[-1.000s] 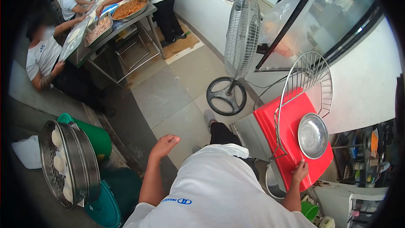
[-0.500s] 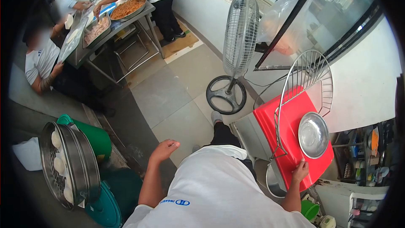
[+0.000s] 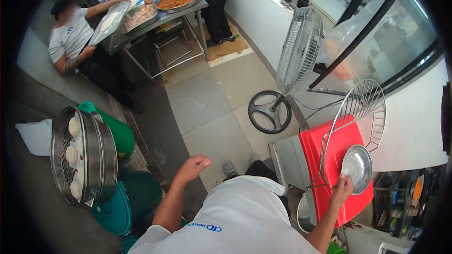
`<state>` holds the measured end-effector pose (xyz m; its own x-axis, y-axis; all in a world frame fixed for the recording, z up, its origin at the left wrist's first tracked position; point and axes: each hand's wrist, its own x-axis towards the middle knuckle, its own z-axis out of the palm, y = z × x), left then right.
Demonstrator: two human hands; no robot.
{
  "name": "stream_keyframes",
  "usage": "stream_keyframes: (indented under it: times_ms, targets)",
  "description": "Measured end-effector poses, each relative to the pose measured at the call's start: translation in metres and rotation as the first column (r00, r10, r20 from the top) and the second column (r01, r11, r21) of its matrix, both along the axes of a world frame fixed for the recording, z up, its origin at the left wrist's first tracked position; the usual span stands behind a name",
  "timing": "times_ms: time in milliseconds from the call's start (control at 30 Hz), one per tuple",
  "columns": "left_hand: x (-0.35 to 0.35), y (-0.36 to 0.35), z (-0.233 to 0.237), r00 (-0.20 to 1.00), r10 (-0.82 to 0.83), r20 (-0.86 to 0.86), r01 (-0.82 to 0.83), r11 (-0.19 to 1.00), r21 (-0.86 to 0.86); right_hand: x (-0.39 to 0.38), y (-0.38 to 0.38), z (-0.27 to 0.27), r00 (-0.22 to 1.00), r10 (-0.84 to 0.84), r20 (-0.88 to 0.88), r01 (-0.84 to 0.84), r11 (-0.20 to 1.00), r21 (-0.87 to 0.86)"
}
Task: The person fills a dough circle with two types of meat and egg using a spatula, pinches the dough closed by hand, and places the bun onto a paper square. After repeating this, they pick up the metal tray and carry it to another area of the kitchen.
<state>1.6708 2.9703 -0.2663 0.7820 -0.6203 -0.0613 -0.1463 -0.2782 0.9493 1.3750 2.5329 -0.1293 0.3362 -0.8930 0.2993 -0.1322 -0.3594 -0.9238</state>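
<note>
My left hand [image 3: 194, 168] hangs over the floor in front of my body, fingers curled in; I see nothing in it. On the right, my right hand [image 3: 343, 187] is closed at the near-left rim of a shiny metal bowl [image 3: 359, 167]. Whether its fingers pinch the rim or only overlap it in view, I cannot make out. The bowl rests on a red plastic top [image 3: 320, 153]. A curved metal wire rack [image 3: 332, 136] stands on that same red surface, just beyond my right hand.
A standing fan [image 3: 299, 51] with a round base [image 3: 270, 112] is ahead. Stacked metal steamers [image 3: 106, 153] with white dough balls are left, beside green bins [image 3: 123, 131]. Co-workers stand around a metal table [image 3: 117, 40] holding trays of filling [image 3: 176, 1].
The view has shifted, so most things appear lower and farther right. My right hand has moved up against the bowl's left rim. My left hand stays raised in front of me.
</note>
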Motion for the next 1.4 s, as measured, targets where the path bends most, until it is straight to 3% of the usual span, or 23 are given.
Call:
stream_keyframes:
  times_ms: [33,67,100,133,167,200,267,300,367,433,500,567,600,633,733,800,867,933,967,1100,1267,1367,1400]
  targets:
    - [0.0,-0.006,0.011,1.0,0.012,0.011,-0.012,1.0,0.001,0.03,0.025,0.029,0.977,0.21,-0.043,-0.212,0.976,-0.043]
    - [-0.003,-0.013,0.023,1.0,0.019,-0.007,-0.02,0.96,-0.278,0.057,0.047,0.054,0.91,0.405,-0.095,-0.412,0.908,-0.077]
    - [-0.006,-0.023,0.038,0.999,0.022,-0.023,-0.031,0.843,-0.537,0.081,0.064,0.077,0.801,0.518,-0.299,-0.594,0.747,-0.298]
    - [-0.014,-0.034,0.058,1.0,0.018,0.001,-0.013,0.765,-0.644,0.107,0.1,0.109,0.685,0.653,-0.323,-0.726,0.569,-0.386]
    - [-0.022,-0.044,0.082,0.999,0.019,0.029,0.009,0.673,-0.74,0.127,0.127,0.12,0.575,0.74,-0.349,-0.794,0.4,-0.459]
    - [-0.03,-0.056,0.104,0.998,0.038,0.041,0.005,0.673,-0.74,0.14,0.153,0.136,0.407,0.832,-0.378,-0.873,0.232,-0.428]
    - [-0.049,-0.073,0.145,0.996,-0.09,-0.007,0.022,0.318,-0.948,0.158,0.196,0.134,0.207,0.937,-0.28,-0.865,0.042,-0.5]
    - [-0.061,-0.078,0.163,0.997,-0.071,0.007,0.029,0.316,-0.948,0.159,0.217,0.13,0.142,0.957,-0.252,-0.872,0.0,-0.49]
    - [-0.086,-0.084,0.188,0.943,-0.322,-0.083,-0.076,0.034,-0.997,0.154,0.242,0.116,0.058,0.971,-0.231,-0.87,-0.065,-0.489]
    - [-0.108,-0.075,0.178,0.952,-0.3,-0.054,-0.052,0.014,-0.999,0.147,0.248,0.086,0.139,0.983,-0.119,-0.932,0.089,-0.353]
    - [-0.13,-0.064,0.17,0.962,-0.273,-0.024,-0.026,-0.004,-1.0,0.136,0.236,0.069,0.183,0.962,-0.201,-0.924,0.098,-0.369]
    - [-0.153,-0.056,0.164,0.985,-0.173,0.018,0.018,0.0,-1.0,0.125,0.216,0.054,0.086,0.883,-0.461,-0.969,-0.033,-0.243]
    - [-0.167,-0.054,0.16,0.994,-0.104,-0.046,-0.045,0.015,-0.999,0.117,0.213,0.061,0.066,0.886,-0.459,-0.97,-0.052,-0.239]
    - [-0.176,-0.052,0.154,0.994,-0.089,-0.063,-0.06,0.027,-0.998,0.102,0.213,0.075,0.07,0.836,-0.545,-0.947,-0.116,-0.3]
    - [-0.203,-0.049,0.14,0.896,-0.181,-0.405,-0.396,0.086,-0.914,0.055,0.214,0.138,0.026,0.648,-0.762,-0.868,-0.363,-0.338]
    - [-0.217,-0.05,0.142,0.899,-0.142,-0.414,-0.402,0.101,-0.91,0.027,0.218,0.181,-0.038,0.573,-0.819,-0.796,-0.512,-0.322]
    - [-0.228,-0.052,0.148,0.895,-0.104,-0.435,-0.423,0.118,-0.898,-0.001,0.229,0.215,-0.157,0.577,-0.801,-0.707,-0.632,-0.317]
    - [-0.239,-0.052,0.157,0.933,-0.066,-0.355,-0.347,0.111,-0.931,-0.034,0.253,0.204,-0.199,0.871,-0.449,-0.63,-0.465,-0.623]
    - [-0.24,-0.05,0.159,0.929,-0.052,-0.366,-0.359,0.109,-0.927,-0.045,0.258,0.207,-0.199,0.896,-0.398,-0.601,-0.432,-0.673]
    - [-0.257,-0.039,0.16,0.951,0.007,-0.31,-0.308,0.115,-0.944,-0.069,0.253,0.225,0.098,0.82,-0.564,-0.581,-0.414,-0.701]
    - [-0.284,-0.003,0.142,0.927,0.073,-0.369,-0.375,0.1,-0.922,-0.104,0.271,0.231,0.455,0.575,-0.68,-0.608,-0.358,-0.709]
    - [-0.295,0.005,0.14,0.908,0.043,-0.417,-0.419,0.137,-0.897,-0.122,0.285,0.246,0.51,0.489,-0.708,-0.649,-0.32,-0.69]
    - [-0.299,0.009,0.139,0.928,0.035,-0.37,-0.371,0.14,-0.918,-0.121,0.298,0.26,0.345,0.388,-0.855,-0.683,-0.521,-0.511]
